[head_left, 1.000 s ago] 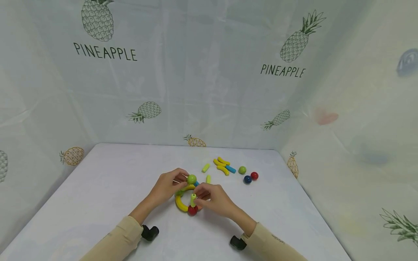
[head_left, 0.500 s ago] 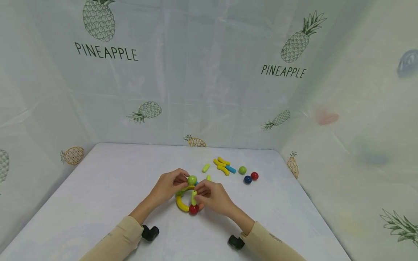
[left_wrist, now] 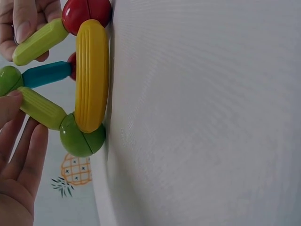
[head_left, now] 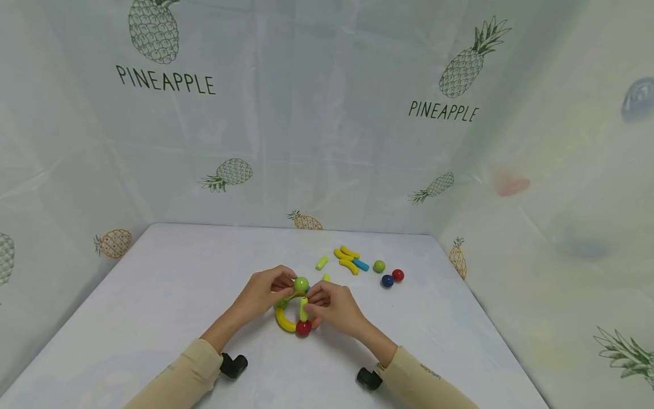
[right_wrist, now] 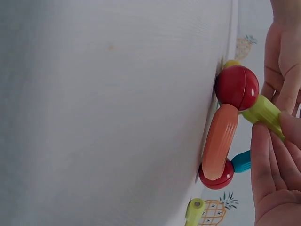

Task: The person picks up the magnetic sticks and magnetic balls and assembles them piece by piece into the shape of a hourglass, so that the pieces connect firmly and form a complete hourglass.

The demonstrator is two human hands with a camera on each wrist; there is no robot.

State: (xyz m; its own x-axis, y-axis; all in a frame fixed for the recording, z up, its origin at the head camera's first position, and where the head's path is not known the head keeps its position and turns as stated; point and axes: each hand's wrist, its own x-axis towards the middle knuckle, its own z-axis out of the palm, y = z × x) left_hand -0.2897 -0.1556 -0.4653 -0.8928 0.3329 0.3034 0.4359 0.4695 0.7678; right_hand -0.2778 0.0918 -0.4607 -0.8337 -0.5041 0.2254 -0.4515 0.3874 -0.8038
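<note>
A toy frame of building rods and balls stands on the table, its base a ring with a yellow curved rod (left_wrist: 91,75), an orange curved rod (right_wrist: 220,141), red balls (right_wrist: 237,87) and a green ball (left_wrist: 81,135). My left hand (head_left: 264,289) holds a lime rod (left_wrist: 43,107) rising from that green ball, near an upper green ball (head_left: 301,284). Between thumb and fingers, my right hand (head_left: 334,307) pinches another lime rod (head_left: 304,309) that stands on the front red ball (head_left: 304,328). A blue rod (left_wrist: 47,74) runs from the upper green ball to a rear red ball.
Behind the frame lie loose lime rods (head_left: 322,263), several yellow curved rods (head_left: 349,267) and a blue rod (head_left: 361,265). Farther right are a green ball (head_left: 379,266), a dark blue ball (head_left: 387,281) and a red ball (head_left: 398,275). A pineapple-printed curtain (head_left: 327,113) hangs behind the table.
My right hand has shifted slightly up and left, and its lime rod appears higher and a little to the right. The upper green ball has moved slightly down and right; my left hand barely moves.
</note>
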